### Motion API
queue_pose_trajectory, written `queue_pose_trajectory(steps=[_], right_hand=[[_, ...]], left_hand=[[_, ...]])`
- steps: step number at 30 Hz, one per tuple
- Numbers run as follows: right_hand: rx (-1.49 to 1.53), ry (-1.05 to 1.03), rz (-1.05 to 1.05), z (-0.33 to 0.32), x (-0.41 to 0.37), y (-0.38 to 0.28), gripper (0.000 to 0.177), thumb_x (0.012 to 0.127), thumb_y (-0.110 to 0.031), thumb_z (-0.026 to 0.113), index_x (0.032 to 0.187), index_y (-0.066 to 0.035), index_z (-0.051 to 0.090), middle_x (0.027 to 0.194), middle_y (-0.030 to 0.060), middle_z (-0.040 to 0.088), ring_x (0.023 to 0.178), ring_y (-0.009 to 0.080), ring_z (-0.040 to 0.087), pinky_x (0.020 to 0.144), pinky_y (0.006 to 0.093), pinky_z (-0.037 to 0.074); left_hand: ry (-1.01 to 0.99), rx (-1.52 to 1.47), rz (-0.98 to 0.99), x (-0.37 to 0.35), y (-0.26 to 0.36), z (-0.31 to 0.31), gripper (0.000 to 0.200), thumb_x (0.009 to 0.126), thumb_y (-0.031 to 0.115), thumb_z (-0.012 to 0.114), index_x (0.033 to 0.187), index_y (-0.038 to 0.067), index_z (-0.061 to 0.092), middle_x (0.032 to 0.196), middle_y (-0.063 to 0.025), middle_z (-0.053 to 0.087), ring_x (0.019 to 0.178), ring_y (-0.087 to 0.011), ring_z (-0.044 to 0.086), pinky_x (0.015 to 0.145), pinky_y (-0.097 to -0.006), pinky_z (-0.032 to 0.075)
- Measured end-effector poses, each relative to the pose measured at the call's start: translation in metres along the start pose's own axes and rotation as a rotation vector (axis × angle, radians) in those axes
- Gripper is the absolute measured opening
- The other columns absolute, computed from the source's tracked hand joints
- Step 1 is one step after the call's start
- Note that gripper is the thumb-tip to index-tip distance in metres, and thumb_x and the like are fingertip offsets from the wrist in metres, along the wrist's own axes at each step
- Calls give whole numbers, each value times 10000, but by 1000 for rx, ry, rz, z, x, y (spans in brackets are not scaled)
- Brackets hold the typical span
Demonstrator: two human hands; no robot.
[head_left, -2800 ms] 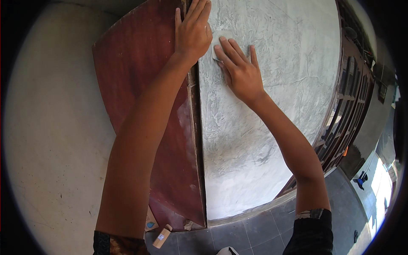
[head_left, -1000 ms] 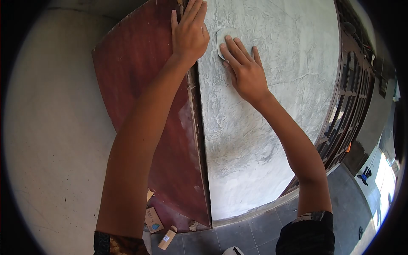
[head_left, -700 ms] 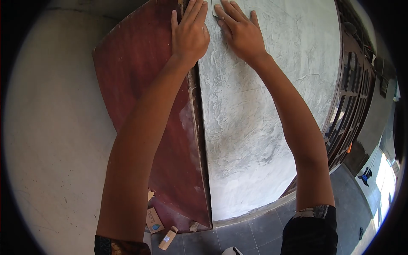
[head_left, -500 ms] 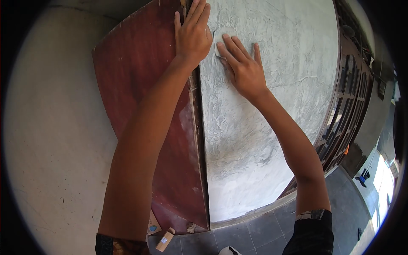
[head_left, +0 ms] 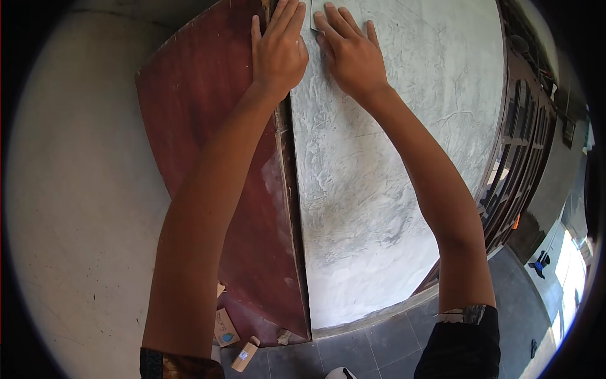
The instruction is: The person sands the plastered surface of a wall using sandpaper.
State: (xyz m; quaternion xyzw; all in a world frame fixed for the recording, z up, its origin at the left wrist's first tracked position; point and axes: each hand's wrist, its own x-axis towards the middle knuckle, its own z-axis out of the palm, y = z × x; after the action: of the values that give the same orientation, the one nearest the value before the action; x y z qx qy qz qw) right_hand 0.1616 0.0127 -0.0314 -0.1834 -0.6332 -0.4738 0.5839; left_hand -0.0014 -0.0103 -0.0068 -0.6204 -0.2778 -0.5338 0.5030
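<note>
Okay, left hand [head_left: 279, 55] lies flat, fingers extended, along the edge of the red panel [head_left: 196, 107]. Right hand [head_left: 355, 58], just beside it, is spread, fingers straight over a pale pad [head_left: 315, 7] against the grey wall [head_left: 416, 139]; pad edge shows toward the left hand. Small box [head_left: 245, 355] sits well below both hands.

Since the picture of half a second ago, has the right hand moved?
Yes, the right hand has moved upward in the view, judged against the crack in the gray wall.
</note>
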Motion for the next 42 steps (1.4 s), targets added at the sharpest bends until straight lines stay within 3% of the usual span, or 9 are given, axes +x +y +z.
queue_pose_trajectory(steps=[5,10,13,16,22,27,33,39,42], right_hand=[[-5,-254,-30,-24,-90,-43,456,998,-221,617,1439,-115,572,1569,110,492,1454,298,467,1161,654,349],[-10,-36,19,1,6,0,432,1013,-199,589,1436,-111,573,1579,93,486,1456,291,463,1153,693,329],[29,-8,8,0,-11,-10,449,1019,-204,604,1463,-155,554,1579,86,489,1456,300,463,1154,653,356],[34,-140,-2,-19,-64,-35,412,1017,-212,584,1409,-84,572,1544,116,511,1423,304,493,1127,676,370],[-50,-61,40,-8,12,7,434,1019,-164,589,1451,-144,550,1553,77,515,1422,297,498,1134,634,399],[-20,-266,-55,-35,-80,-46,433,1003,-194,595,1419,-75,573,1572,124,486,1452,300,470,1145,656,368],[-72,-55,39,-4,18,7,373,1058,-250,534,1420,-166,568,1565,48,505,1429,256,489,1146,665,364],[-60,-273,-7,-36,-73,-37,402,1015,-162,572,1415,-140,593,1586,78,478,1468,257,452,1154,653,370],[-55,-102,-16,-15,-27,-8,386,1027,-205,567,1410,-160,590,1558,49,507,1432,245,488,1153,667,360]], left_hand=[[31,11,16,1,-3,6,557,920,-65,455,1474,-44,501,1617,-189,415,1534,-336,336,1229,-619,219],[15,-10,0,0,-3,3,547,927,-47,456,1471,-36,510,1614,-186,421,1528,-337,347,1216,-633,233],[32,-1,28,-1,-5,5,543,934,-34,448,1473,-30,511,1609,-189,427,1526,-339,352,1213,-638,229],[63,-3,16,-1,-2,8,537,938,-25,442,1471,-32,512,1603,-193,433,1525,-343,353,1213,-636,225],[35,-23,10,-1,-4,5,543,926,-33,447,1465,-38,513,1601,-191,437,1524,-343,354,1212,-636,230],[44,-18,24,1,-5,8,564,914,-41,453,1476,-31,504,1608,-186,429,1528,-337,348,1215,-636,220],[18,-19,6,0,-3,3,580,909,-46,456,1487,-25,493,1614,-183,421,1532,-333,341,1218,-636,214],[33,-35,5,-2,-7,8,572,918,-31,444,1487,-15,500,1614,-186,420,1532,-337,339,1220,-638,203],[43,-49,4,-2,-7,9,564,922,-26,442,1482,-13,508,1612,-184,424,1530,-337,343,1218,-643,202]])
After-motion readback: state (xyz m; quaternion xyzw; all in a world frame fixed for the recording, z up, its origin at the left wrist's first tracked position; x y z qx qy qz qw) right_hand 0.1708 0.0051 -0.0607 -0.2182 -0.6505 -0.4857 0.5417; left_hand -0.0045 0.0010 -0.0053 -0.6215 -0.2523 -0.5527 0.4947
